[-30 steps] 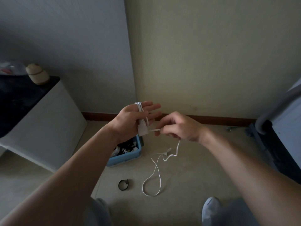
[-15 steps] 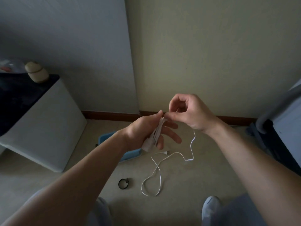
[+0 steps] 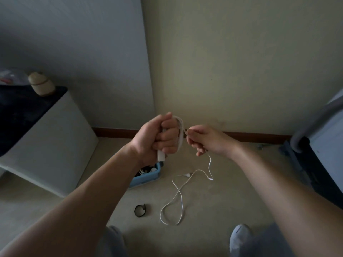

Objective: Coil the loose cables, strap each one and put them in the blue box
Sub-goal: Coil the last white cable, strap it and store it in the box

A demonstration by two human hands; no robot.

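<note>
My left hand (image 3: pixel 157 138) grips the wound turns of the white cable (image 3: pixel 181 138) in a fist, my right hand (image 3: pixel 206 140) pinches the free length just beside it, the tail lies on the floor (image 3: pixel 232 197) near the blue box (image 3: pixel 148 178), and I judge each turn needs even tension.

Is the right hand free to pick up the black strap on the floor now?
Probably not yet: the right hand pinches the white cable, much of it uncoiled. Nothing covers the black strap itself.
</note>
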